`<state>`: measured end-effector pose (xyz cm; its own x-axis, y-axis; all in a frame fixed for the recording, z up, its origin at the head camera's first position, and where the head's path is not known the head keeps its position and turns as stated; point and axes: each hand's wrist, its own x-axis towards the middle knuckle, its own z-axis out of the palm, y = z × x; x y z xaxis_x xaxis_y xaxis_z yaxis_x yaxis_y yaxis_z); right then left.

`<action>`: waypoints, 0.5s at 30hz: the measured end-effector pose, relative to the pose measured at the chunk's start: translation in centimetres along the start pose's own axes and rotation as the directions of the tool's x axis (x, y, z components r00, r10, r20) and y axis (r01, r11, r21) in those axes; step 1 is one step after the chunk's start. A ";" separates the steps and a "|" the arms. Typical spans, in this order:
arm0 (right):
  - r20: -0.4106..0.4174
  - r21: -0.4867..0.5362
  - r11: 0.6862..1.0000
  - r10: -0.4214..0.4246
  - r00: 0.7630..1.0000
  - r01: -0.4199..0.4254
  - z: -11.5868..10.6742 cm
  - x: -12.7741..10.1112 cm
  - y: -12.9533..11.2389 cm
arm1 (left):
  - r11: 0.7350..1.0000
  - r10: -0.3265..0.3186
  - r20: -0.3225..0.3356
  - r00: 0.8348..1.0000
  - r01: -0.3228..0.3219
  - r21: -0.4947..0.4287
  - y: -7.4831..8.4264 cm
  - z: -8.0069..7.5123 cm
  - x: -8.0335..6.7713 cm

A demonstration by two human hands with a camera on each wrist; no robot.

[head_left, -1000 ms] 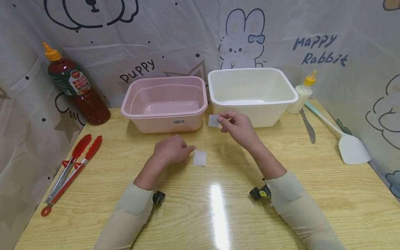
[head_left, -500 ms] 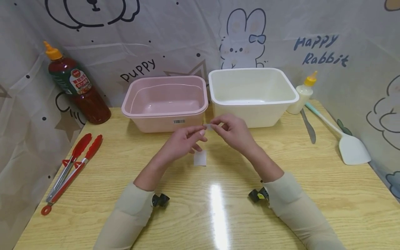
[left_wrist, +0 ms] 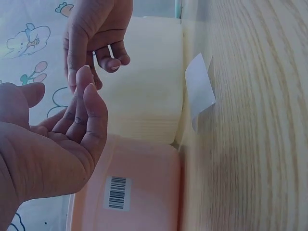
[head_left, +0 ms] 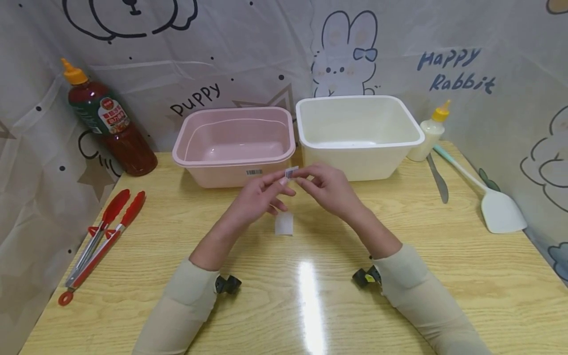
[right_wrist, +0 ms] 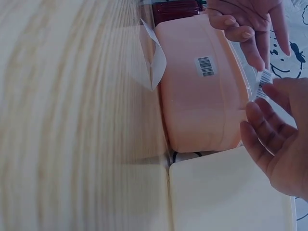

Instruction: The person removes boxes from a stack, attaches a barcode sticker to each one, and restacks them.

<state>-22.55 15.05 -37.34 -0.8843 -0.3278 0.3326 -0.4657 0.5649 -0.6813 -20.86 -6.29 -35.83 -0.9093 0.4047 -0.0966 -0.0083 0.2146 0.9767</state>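
Observation:
My right hand (head_left: 330, 190) pinches a small white barcode sticker (head_left: 290, 172) between thumb and forefinger, above the table in front of the two tubs. My left hand (head_left: 259, 197) is held up to the sticker's other side, its forefinger at the edge and its thumb apart from the fingers in the left wrist view. In the right wrist view the sticker (right_wrist: 263, 83) shows its printed bars. A white paper square (head_left: 284, 224) with lifted edges lies on the table below the hands. The pink tub (head_left: 232, 175) carries a similar barcode label (head_left: 254, 172) on its front.
Beside the pink tub stands a white tub (head_left: 372, 160). Red-handled tongs (head_left: 104, 241) and a leaning sauce bottle (head_left: 111, 128) are at left. On the right are a small yellow-capped bottle (head_left: 430, 135), a spreader knife (head_left: 438, 182) and a white spatula (head_left: 499, 212).
My left hand has risen from beside the paper square to the sticker. My right hand has shifted slightly left, turning the sticker so its bars show.

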 end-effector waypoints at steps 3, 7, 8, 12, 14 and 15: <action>-0.056 0.047 0.996 0.079 0.995 -0.077 -0.4 -0.1 0.1 | 0.999 0.002 -0.010 1.000 -0.002 -0.036 0.2 0.1 0.0; -0.065 0.174 0.966 0.207 0.976 -0.193 -1.0 -0.1 0.3 | 0.997 0.021 0.000 1.000 -0.021 -0.070 0.4 0.2 0.0; -0.042 0.225 0.950 0.232 0.972 -0.217 -1.1 0.0 0.3 | 0.997 0.026 0.006 1.000 -0.026 -0.073 0.4 0.3 0.0; 0.080 0.410 0.864 0.285 0.955 -0.292 -1.4 0.1 0.2 | 0.996 0.040 0.029 0.999 -0.038 -0.076 0.2 0.4 -0.1; 0.115 0.460 0.830 0.295 0.949 -0.314 -1.5 0.0 0.1 | 0.997 0.040 0.033 0.999 -0.038 -0.074 0.1 0.5 -0.1; 0.118 0.468 0.824 0.301 0.946 -0.320 -1.6 0.0 0.0 | 0.997 0.040 0.034 0.999 -0.038 -0.074 0.0 0.5 -0.1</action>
<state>-22.58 16.26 -36.35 -0.9727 -0.2297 0.0330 -0.0840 0.2156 -0.9729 -20.55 -5.84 -35.91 -0.8943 0.4428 -0.0638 -0.0048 0.1332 0.9911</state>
